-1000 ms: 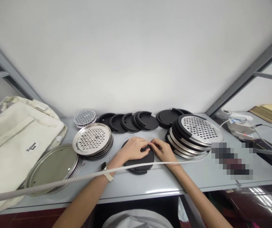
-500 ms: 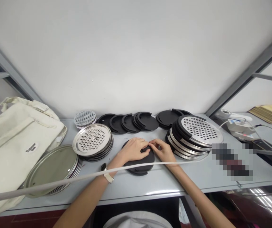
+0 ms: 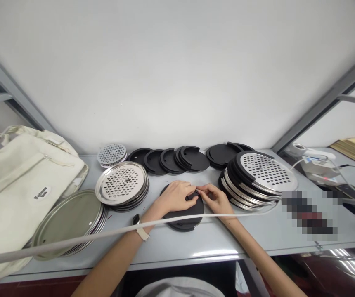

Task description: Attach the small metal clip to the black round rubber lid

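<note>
A black round disc (image 3: 183,225) with a raised rim along part of its edge lies on the grey table in front of me. Over its far part rests my left hand (image 3: 177,196), fingers bent around the upper edge and the thumb pressed on the top face. My right hand (image 3: 217,201) is closed in a pinch at the disc's upper right edge, close to the left fingertips. Something tiny and shiny may be between the right fingers, too small to name. A white cable (image 3: 208,215) crosses in front of the disc and both forearms.
Perforated metal plates are stacked at left (image 3: 121,183) and, with black rims, at right (image 3: 266,171). Several black discs (image 3: 194,159) line the wall. Olive round plates (image 3: 66,222) and a cream bag (image 3: 25,177) are at far left. White devices (image 3: 320,169) stand at right.
The view has shifted slightly. Both hands stay on the same black disc, and the right fingers have turned a little at its edge, baring a small shiny spot.
</note>
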Action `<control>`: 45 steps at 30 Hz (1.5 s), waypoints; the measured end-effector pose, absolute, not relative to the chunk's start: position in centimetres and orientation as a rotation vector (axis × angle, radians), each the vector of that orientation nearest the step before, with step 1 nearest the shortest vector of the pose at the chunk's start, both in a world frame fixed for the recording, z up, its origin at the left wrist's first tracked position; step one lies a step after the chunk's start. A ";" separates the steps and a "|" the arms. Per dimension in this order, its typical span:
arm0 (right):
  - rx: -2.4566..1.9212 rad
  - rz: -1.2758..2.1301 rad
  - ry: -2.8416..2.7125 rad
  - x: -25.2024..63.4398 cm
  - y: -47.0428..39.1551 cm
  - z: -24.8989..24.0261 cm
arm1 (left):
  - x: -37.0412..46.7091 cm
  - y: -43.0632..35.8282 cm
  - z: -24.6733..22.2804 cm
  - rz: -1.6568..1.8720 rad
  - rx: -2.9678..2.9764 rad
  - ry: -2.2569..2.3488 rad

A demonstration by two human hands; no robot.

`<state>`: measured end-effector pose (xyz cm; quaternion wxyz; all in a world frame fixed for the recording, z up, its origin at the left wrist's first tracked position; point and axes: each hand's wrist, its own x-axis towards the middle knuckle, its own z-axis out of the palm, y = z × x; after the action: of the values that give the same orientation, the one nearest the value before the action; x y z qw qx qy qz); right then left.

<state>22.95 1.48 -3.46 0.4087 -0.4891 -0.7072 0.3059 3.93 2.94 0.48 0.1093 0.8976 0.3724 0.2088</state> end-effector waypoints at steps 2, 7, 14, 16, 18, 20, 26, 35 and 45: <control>-1.236 0.775 -1.771 22.8 1.6 -3.4 | 3.9 3.0 0.4 0.619 2.645 1.100; -1.302 0.761 -1.749 22.5 1.5 -3.1 | 3.9 2.9 0.5 0.606 2.656 1.106; -1.306 0.804 -1.739 22.4 1.4 -3.3 | 3.9 2.9 0.5 0.588 2.654 1.122; -1.294 0.811 -1.726 22.3 1.5 -3.4 | 3.9 3.0 0.4 0.600 2.654 1.116; -1.285 0.817 -1.714 22.3 1.5 -3.5 | 4.0 3.0 0.4 0.607 2.652 1.101; -1.273 0.828 -1.701 22.3 1.6 -3.5 | 4.0 3.0 0.4 0.615 2.652 1.094; -1.233 0.904 -1.637 22.3 1.8 -4.0 | 4.0 3.0 0.3 0.628 2.662 1.101; -1.178 0.916 -1.523 22.5 2.2 -3.5 | 4.0 2.9 0.5 0.596 2.664 1.125; -1.163 0.973 -1.448 22.5 1.9 -2.7 | 3.9 3.0 0.5 0.609 2.671 1.117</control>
<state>22.45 1.91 -2.69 0.4988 -0.4807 -0.5986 0.4022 3.95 2.98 0.46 0.0913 0.8991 0.3759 0.2048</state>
